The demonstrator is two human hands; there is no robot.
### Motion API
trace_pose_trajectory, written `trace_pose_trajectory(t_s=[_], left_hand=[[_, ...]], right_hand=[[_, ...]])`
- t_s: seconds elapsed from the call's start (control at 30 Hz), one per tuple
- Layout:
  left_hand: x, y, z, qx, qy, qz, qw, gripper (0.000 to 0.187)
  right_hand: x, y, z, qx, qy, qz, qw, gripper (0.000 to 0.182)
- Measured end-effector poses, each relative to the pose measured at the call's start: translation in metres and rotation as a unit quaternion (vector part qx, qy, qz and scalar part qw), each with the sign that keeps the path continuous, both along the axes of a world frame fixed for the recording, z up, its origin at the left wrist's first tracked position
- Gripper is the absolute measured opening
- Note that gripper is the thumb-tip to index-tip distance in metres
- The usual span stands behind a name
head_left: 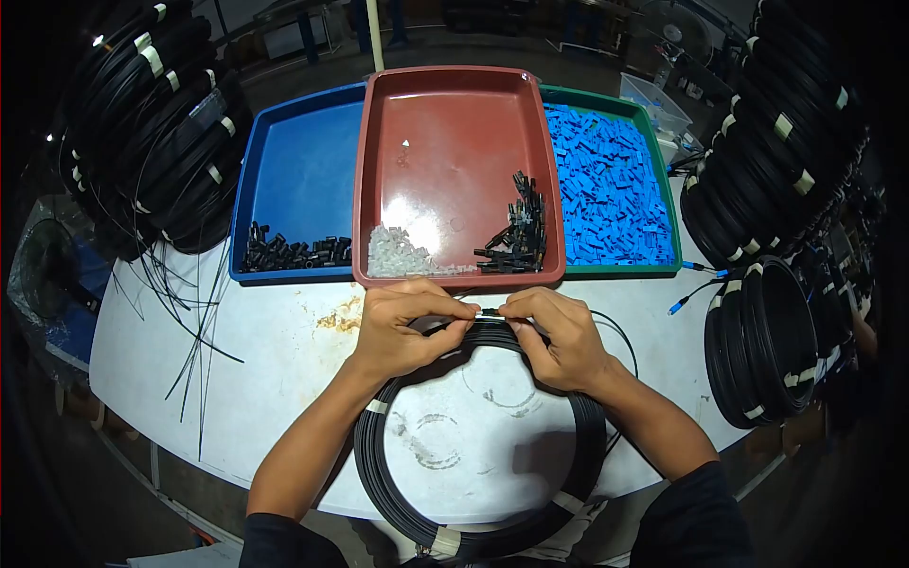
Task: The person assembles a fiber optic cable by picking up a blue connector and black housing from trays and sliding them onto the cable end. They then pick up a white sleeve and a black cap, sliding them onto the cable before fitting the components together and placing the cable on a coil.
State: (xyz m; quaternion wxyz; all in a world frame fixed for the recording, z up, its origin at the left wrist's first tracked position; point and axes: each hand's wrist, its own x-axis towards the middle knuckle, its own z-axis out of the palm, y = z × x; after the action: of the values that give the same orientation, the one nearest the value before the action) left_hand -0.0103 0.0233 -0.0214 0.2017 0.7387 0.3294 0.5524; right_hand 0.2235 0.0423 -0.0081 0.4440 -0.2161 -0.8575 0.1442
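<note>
The left hand (409, 327) and right hand (563, 336) have their fingers clamped on opposite ends of a small dark-and-white fitting (490, 312), its shape hard to make out, above the far side of a black cable coil (371, 454) on the white table (663, 364). A red plastic tray (454, 114) stands just beyond, between blue (303, 170) and green (620, 271) trays; taped black coil stacks (776, 151) crowd left and right.
</note>
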Motion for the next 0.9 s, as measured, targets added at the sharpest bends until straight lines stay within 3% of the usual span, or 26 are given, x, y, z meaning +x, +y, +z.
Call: trace_pose_trajectory(t_s=[0.7, 0.8, 0.87, 0.9], left_hand=[[-0.002, 0.0, 0.0, 0.021, 0.054, 0.001, 0.998, 0.017], [-0.001, -0.001, 0.003, 0.039, 0.087, -0.001, 0.995, 0.027], [0.007, -0.006, 0.004, -0.02, -0.001, -0.004, 1.0, 0.045], [0.006, -0.005, 0.004, -0.02, -0.001, -0.004, 1.0, 0.045]], right_hand=[[0.003, 0.001, -0.001, 0.03, -0.04, 0.011, 0.999, 0.019], [0.002, 0.001, -0.001, 0.033, -0.041, 0.008, 0.999, 0.02], [0.002, 0.001, -0.001, 0.036, -0.045, 0.01, 0.998, 0.02], [0.003, 0.0, 0.0, 0.039, -0.05, 0.011, 0.998, 0.021]])
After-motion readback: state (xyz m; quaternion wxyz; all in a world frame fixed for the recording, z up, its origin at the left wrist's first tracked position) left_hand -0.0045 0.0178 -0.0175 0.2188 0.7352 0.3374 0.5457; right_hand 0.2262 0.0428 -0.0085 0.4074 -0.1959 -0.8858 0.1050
